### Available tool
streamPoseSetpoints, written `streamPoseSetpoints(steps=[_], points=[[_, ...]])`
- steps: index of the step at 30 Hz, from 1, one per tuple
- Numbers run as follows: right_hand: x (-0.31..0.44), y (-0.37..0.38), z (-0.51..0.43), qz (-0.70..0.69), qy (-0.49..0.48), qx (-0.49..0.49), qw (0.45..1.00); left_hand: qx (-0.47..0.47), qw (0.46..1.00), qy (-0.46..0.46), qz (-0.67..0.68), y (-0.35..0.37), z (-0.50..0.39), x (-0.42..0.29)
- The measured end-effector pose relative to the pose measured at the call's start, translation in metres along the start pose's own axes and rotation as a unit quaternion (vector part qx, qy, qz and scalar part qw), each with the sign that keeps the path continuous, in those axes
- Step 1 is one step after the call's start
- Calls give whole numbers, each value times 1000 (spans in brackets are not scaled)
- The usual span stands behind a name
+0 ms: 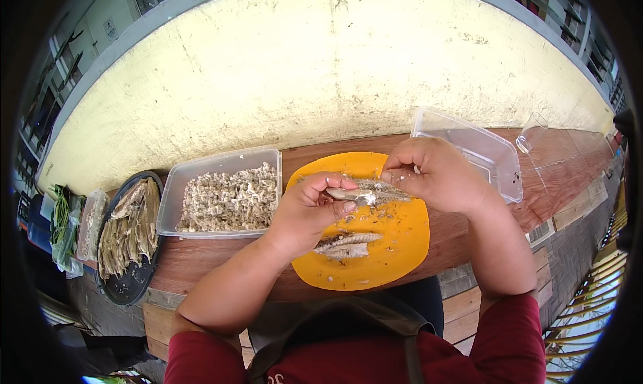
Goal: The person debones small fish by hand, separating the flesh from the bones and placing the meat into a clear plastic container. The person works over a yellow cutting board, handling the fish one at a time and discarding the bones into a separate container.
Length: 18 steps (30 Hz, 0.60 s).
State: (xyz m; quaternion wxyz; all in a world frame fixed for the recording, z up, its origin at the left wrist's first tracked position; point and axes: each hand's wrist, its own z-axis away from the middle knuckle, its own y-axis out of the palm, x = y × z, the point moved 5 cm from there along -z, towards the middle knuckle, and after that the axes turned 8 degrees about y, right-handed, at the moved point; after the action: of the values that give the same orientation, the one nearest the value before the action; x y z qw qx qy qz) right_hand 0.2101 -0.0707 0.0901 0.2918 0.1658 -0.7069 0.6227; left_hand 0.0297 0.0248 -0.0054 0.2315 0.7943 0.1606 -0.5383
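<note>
My left hand (307, 218) grips a piece of fish (354, 196) between thumb and fingers, over a yellow-orange plate (392, 256). White flesh shows on the piece. Just right of it, my right hand (434, 175) has its thumb and forefinger pinched together above the plate; whether something small sits between them cannot be made out. Under both hands lies a flattened fish skin or bony remnant (389, 193), partly hidden. Nearer to me on the plate are more fish remnants (349, 246), with ridged surfaces, among scattered crumbs.
A clear plastic tub of shredded fish flesh (228, 198) stands left of the plate. Beyond it, a dark oval tray (128, 283) bears several whole fish (133, 228). Another clear tub (495, 158) and a drinking glass (531, 132) stand right. A yellowish wall (321, 72) backs the wooden table (201, 268).
</note>
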Motion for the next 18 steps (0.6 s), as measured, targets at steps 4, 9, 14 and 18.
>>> streamPoseSetpoints(steps=[4,9,14,18], points=[[6,24,-7,-92,-16,91,991,-7,998,53,-31,-1,0,-4],[-2,46,-12,-240,13,119,963,-37,968,123,-216,4,6,-19],[-6,62,-13,-397,25,102,912,-48,902,225,-365,11,9,-41],[4,51,-6,-291,-42,-21,956,-48,940,123,-314,11,9,-41]])
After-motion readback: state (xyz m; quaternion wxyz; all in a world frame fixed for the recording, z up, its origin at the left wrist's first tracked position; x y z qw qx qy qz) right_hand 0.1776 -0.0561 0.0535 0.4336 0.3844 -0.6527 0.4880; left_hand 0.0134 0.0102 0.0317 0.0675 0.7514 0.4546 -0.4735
